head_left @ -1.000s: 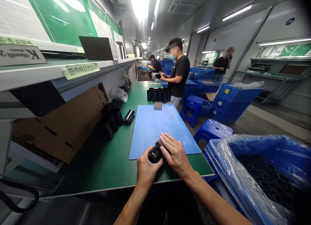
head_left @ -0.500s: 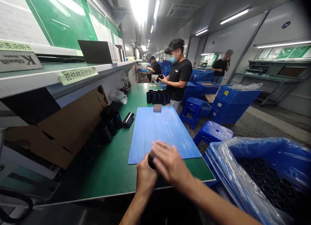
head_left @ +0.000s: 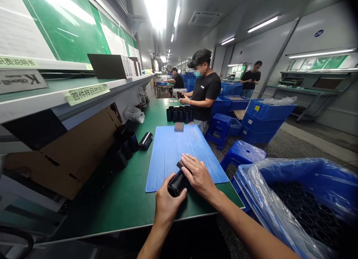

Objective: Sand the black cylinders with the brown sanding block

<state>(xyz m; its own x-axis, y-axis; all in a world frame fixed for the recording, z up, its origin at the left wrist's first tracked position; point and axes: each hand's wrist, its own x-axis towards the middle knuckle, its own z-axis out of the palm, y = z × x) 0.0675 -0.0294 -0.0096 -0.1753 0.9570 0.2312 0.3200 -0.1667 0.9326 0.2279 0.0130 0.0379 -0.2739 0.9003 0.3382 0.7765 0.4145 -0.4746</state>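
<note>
My left hand is closed round the near end of a glossy black cylinder, held tilted over the front edge of a blue mat. My right hand lies over the cylinder's far end, fingers pressing a small dark pad against it. More black cylinders stand and lie at the left of the green bench.
A co-worker in a black shirt stands at the bench's far end beside a cluster of black cylinders. A small brown block lies on the mat. A plastic-lined blue bin of black cylinders sits at my right. Blue stools and crates stand beyond.
My right hand swept back over the cylinder toward me, then returned to its far end. The view has tilted slightly down. The co-worker has shifted stance.
</note>
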